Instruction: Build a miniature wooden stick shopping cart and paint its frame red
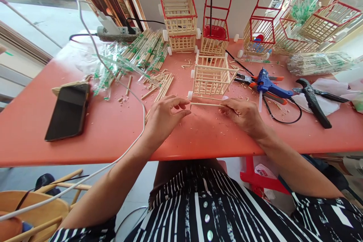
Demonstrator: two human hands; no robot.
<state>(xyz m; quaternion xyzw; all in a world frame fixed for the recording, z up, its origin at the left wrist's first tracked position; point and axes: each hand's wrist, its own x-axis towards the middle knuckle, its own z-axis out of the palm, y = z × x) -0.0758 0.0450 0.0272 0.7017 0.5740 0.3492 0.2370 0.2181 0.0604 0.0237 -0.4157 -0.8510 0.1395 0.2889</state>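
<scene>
A thin wooden stick [205, 104] lies level just above the red table, in front of a small unpainted cart made of sticks [211, 75]. My right hand [241, 115] pinches the right end of this stick. At its left end, the thumb and forefinger of my left hand [170, 115] close around the tip, where a very short piece seems to point down. The unpainted cart has white wheels and a slatted basket. Left of it, loose cut sticks [164, 87] lie close to my left hand.
Red-trimmed stick carts [180, 15] stand along the wall. A blue glue gun [266, 83] and black-handled pliers [312, 102] lie to the right. On the left are a phone [68, 111], wrapped sticks [144, 49] and a power strip [119, 34]. A white cable [119, 83] crosses the table edge.
</scene>
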